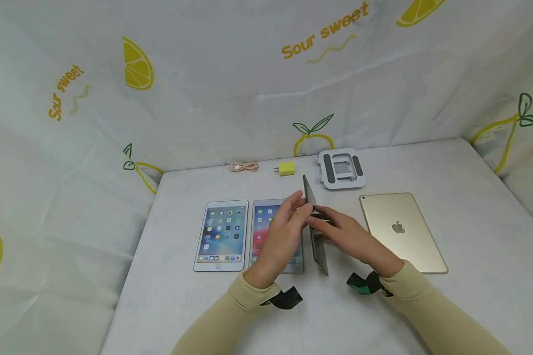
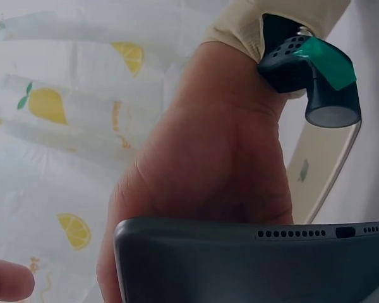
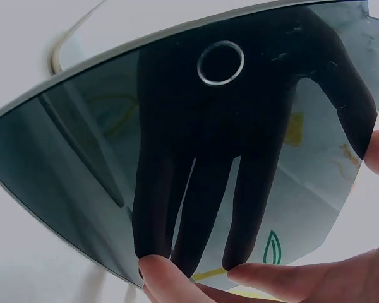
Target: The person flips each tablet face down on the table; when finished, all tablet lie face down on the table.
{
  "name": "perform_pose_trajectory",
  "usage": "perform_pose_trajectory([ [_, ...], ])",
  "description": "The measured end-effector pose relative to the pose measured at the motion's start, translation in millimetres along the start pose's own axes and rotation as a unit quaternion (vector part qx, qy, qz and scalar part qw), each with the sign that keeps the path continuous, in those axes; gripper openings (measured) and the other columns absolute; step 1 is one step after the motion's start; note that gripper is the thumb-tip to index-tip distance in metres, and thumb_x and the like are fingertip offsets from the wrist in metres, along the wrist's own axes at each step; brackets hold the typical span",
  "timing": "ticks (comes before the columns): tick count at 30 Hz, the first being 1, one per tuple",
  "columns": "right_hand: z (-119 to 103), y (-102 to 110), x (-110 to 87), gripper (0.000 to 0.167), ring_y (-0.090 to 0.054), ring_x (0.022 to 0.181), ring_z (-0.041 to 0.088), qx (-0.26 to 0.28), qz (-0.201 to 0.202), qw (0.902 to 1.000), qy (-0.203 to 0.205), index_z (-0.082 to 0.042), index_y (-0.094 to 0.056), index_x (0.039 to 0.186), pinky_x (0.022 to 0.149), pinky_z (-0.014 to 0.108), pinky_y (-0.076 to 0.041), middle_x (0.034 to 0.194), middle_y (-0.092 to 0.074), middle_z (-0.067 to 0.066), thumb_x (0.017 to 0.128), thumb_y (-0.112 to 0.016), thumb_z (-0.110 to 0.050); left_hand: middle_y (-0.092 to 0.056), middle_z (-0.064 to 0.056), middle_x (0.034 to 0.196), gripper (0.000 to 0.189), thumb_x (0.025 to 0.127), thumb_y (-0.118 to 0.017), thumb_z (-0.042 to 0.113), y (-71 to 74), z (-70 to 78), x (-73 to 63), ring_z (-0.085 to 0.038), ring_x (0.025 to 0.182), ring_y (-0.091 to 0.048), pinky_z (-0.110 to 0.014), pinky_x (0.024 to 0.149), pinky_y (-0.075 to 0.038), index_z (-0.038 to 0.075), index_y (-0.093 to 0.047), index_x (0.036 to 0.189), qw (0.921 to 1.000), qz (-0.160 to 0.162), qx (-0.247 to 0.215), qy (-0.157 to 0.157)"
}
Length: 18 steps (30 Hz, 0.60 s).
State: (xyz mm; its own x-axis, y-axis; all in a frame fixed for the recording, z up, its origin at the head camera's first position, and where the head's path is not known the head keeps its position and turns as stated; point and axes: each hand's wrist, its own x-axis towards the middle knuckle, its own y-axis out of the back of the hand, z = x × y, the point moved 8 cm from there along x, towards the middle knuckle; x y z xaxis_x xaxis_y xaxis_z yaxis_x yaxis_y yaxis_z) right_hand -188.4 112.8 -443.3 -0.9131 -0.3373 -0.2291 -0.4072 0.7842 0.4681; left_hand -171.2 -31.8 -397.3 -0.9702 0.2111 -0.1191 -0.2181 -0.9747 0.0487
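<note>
A dark tablet (image 1: 319, 246) stands on edge between both hands, seen almost edge-on in the head view. My left hand (image 1: 282, 231) grips its upper part from the left, thumb tip at the edge. From the right, my right hand (image 1: 348, 235) holds it with thumb and fingers. The right wrist view shows its black screen (image 3: 101, 145) with a round home button (image 3: 220, 63), a hand's reflection and fingertips (image 3: 167, 278) at the glass. Speaker holes and a charging port (image 2: 345, 232) line its end in the left wrist view.
Two tablets with lit screens, one white-framed (image 1: 221, 236) and one partly covered by my left hand (image 1: 262, 217), lie left. A gold tablet (image 1: 401, 231) lies face down at right. Behind are a coiled cable (image 1: 244, 167), a yellow charger (image 1: 286, 168) and a grey folding stand (image 1: 327, 170).
</note>
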Motion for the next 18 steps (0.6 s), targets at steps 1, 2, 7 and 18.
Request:
perform_pose_trajectory([
  [1, -1, 0, -0.1, 0.080, -0.066, 0.137, 0.038, 0.004, -0.001, 1.0000, 0.001, -0.007, -0.036, 0.168, 0.107, 0.049, -0.061, 0.159, -0.057, 0.023, 0.109, -0.051, -0.060, -0.050, -0.005, 0.166, 0.060, 0.111, -0.052, 0.048, -0.2, 0.5, -0.1, -0.025, 0.150, -0.054, -0.052, 0.124, -0.047, 0.026, -0.042, 0.166, 1.0000, -0.001, 0.001, -0.001],
  [2, -1, 0, -0.3, 0.080, -0.066, 0.137, 0.038, 0.007, -0.002, 1.0000, 0.002, -0.007, -0.036, 0.168, 0.107, 0.050, -0.061, 0.159, -0.056, 0.024, 0.109, -0.051, -0.059, -0.050, -0.005, 0.166, 0.060, 0.111, -0.052, 0.048, -0.4, 0.9, -0.1, -0.025, 0.150, -0.054, -0.052, 0.124, -0.047, 0.026, -0.042, 0.166, 1.0000, -0.002, 0.002, -0.002],
  [7, -4, 0, -2.3, 0.079, -0.062, 0.142, 0.041, 0.032, -0.008, 0.9994, 0.010, -0.004, -0.034, 0.168, 0.110, 0.051, -0.059, 0.164, -0.050, 0.025, 0.111, -0.052, -0.055, -0.050, -0.005, 0.166, 0.060, 0.111, -0.051, 0.047, -1.8, 2.1, -0.6, -0.025, 0.150, -0.054, -0.052, 0.124, -0.047, 0.025, -0.042, 0.166, 0.9999, -0.007, 0.006, -0.006],
  [18, -12, 6, -6.2, 0.071, -0.052, 0.150, 0.046, 0.084, -0.042, 0.9946, 0.042, 0.002, -0.030, 0.168, 0.115, 0.054, -0.054, 0.173, -0.037, 0.024, 0.115, -0.050, -0.041, -0.054, 0.006, 0.161, 0.059, 0.110, -0.052, 0.050, -4.0, -1.7, 2.3, -0.018, 0.139, -0.060, -0.051, 0.122, -0.048, 0.028, -0.045, 0.164, 0.9997, -0.019, 0.013, 0.006],
])
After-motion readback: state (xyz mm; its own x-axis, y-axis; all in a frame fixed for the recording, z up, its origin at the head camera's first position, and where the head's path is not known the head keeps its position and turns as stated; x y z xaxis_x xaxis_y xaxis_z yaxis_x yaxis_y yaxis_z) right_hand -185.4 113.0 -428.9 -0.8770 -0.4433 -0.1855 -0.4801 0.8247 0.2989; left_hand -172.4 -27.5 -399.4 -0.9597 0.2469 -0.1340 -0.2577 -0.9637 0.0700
